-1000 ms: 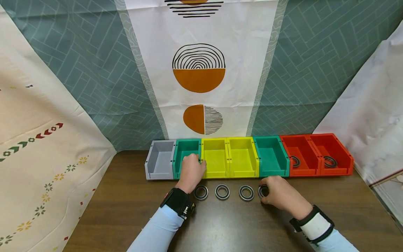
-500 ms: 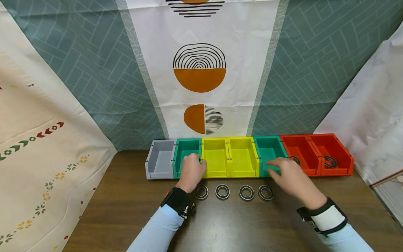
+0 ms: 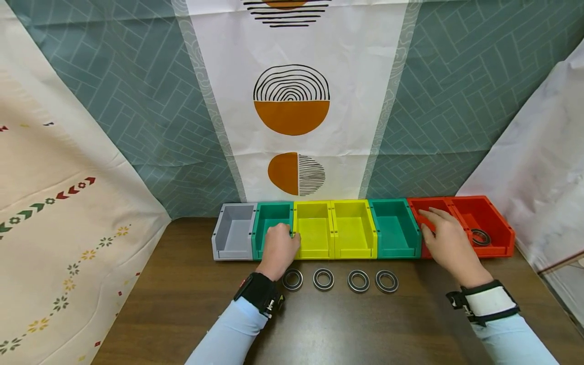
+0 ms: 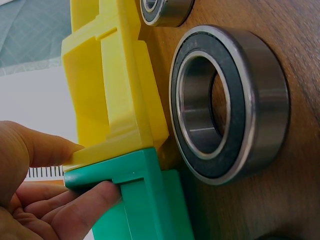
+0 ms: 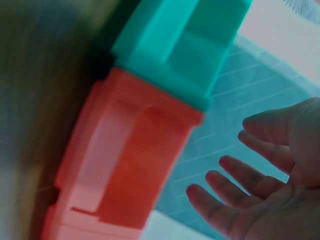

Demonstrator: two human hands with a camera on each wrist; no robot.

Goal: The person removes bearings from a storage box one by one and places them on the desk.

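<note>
My left hand [image 3: 278,249] pinches the adjoining side walls of the left green bin [image 3: 275,212] and a yellow bin [image 3: 312,229]. In the left wrist view, the thumb lies on the yellow side and the curled fingers on the green. Close by, a steel ball bearing [image 4: 239,102] with a black seal stands out large. My right hand [image 3: 450,247], fingers spread and holding nothing, hovers over the left red bin [image 3: 416,207] and hides most of its inside. One bearing [image 3: 487,238] lies in the right red bin [image 3: 495,223].
Several bearings lie in a row on the brown table [image 3: 337,324] before the bins. A grey bin [image 3: 233,238] ends the row at left; another yellow bin [image 3: 353,230] and a green bin [image 3: 396,233] fill the middle. Patterned cloth [image 3: 292,45] hangs behind.
My right hand let go of the rightmost table bearing, lifted, and moved right and away past the green bin to above the left red bin. The left hand kept its grip.
</note>
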